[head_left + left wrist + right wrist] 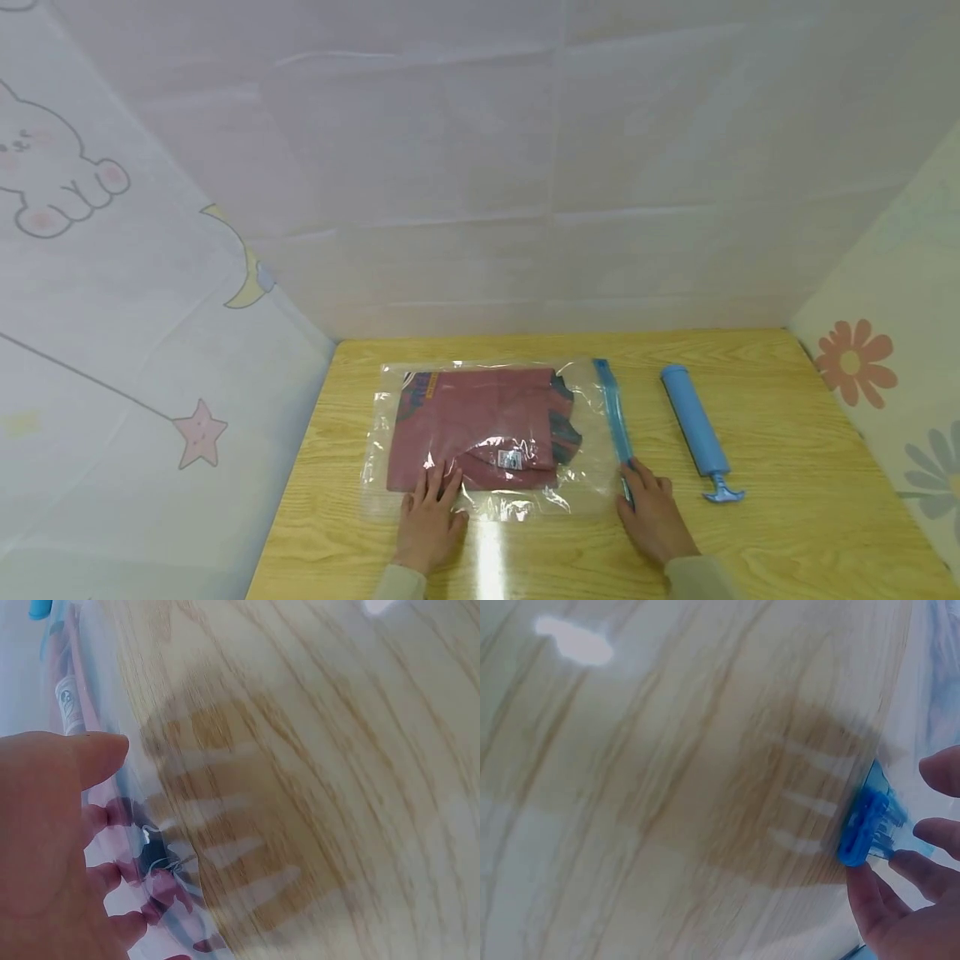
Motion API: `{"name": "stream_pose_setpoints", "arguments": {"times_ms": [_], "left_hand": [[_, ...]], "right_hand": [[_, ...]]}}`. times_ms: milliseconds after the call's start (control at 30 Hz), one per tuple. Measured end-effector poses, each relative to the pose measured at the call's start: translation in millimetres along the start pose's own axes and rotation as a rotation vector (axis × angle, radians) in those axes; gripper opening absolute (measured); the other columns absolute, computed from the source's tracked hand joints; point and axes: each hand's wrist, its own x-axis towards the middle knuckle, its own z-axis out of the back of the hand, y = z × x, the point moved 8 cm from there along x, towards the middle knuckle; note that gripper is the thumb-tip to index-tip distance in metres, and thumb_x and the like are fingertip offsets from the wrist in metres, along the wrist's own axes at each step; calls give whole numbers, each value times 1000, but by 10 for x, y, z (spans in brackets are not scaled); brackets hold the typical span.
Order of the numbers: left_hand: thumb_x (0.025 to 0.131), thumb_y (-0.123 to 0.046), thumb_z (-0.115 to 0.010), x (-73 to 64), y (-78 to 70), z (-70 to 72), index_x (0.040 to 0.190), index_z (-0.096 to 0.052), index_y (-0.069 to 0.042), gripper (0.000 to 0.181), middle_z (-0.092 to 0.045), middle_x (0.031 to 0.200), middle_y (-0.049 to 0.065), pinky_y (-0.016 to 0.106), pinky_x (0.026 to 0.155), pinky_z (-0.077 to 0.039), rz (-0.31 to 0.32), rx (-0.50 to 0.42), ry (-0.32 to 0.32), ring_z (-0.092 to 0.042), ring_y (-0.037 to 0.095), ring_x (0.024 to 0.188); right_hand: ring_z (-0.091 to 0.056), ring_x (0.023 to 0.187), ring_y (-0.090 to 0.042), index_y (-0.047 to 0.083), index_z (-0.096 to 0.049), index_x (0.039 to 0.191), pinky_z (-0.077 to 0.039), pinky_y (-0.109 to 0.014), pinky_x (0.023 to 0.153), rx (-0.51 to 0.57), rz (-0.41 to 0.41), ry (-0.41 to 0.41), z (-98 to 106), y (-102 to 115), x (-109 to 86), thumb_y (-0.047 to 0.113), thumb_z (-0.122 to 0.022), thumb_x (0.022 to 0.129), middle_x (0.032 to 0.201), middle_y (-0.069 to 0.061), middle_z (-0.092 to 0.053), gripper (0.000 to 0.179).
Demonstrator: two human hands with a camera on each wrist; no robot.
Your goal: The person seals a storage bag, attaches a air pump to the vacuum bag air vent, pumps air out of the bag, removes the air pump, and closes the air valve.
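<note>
One clear plastic bag (592,479) | folded maroon garment (480,417) inside

Clear bag (594,437), flat on wooden table (817,467) | folded maroon garment (472,421) inside | blue zip strip (617,417) along right edge

Glare on table (810,442), bag (594,425); soft shadows; wrist views washed-out.
</note>
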Motion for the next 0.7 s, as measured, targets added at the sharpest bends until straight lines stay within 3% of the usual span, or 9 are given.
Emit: {"name": "stream_pose_setpoints", "arguments": {"times_ms": [267,500,700], "left_hand": [[90,-38,-61,9,-26,17,147,-42,-21,62,-26,159,11,68,107,-29,26,15,-8,-25,46,143],[89,-35,-64,-9,-60,70,147,-42,-20,63,-26,159,13,67,108,-29,46,9,-2,-24,47,143],[89,-37,-63,-18,-77,9,148,-39,-20,65,-23,160,13,68,108,-28,63,-7,21,-21,48,144]], "right_hand": [[-46,104,-33,-3,-48,138,-48,-45,79,-2,-11,-3,13,2,14,10,-55,91,145,-27,-41,49],[-45,107,-34,-4,-44,140,-48,-49,85,53,-14,30,-3,25,4,6,-51,91,148,-28,-36,51],[-42,123,-52,-8,-38,141,-41,-61,100,221,-64,68,61,-70,19,6,-50,93,145,-34,-34,51]]}}
